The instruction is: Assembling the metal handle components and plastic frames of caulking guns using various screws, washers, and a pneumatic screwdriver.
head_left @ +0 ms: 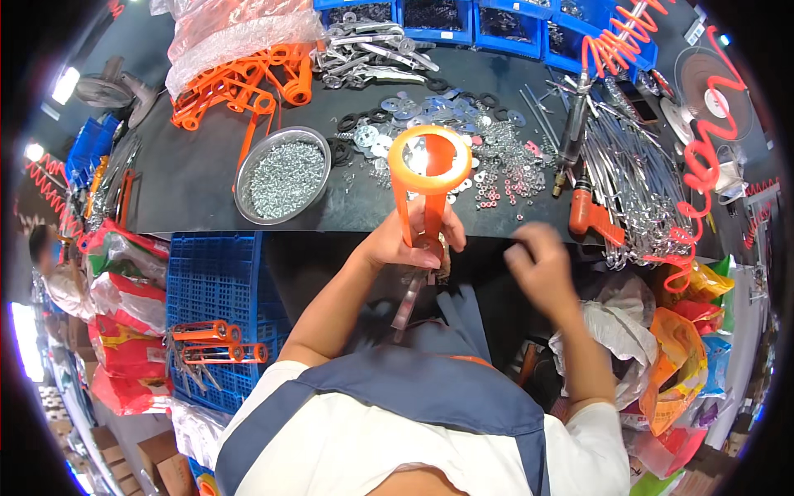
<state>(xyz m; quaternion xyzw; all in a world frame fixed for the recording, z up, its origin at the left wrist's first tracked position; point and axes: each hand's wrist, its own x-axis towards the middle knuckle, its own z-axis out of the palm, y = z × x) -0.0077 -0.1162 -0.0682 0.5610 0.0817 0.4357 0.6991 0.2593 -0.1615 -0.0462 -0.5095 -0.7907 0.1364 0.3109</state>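
- In the head view, the left hand [418, 236] grasps an orange frame [434, 211] low on its legs, fingers wrapped around the lower part and thumb on the near side.
- The frame sits above those fingers, its broad round ring [429, 185] pointing up toward the camera and away from the chest.
- Its long axis runs from the ring, beyond the fingertips, down the legs into the grip, standing close to upright with the ring facing the viewer.
- Below the left fingers a narrow grey strip [407, 306] slants toward the lap, down and slightly left; how it joins the frame is hidden by the hand.
- The right hand [539, 263] is apart from the frame, to the right of the left fingers, its fingers loosely curled; blur makes it impossible to tell whether they hold anything.
- Right of the right fingers and a little farther off lies an orange power tool [591, 213], near a heap of metal rods [628, 165].
- Beyond the left fingers, on the dark table [198, 190], spread flat washers [405, 107] and small rings [496, 186].
- Left of those fingers stands a metal bowl [266, 220] of small shiny parts.
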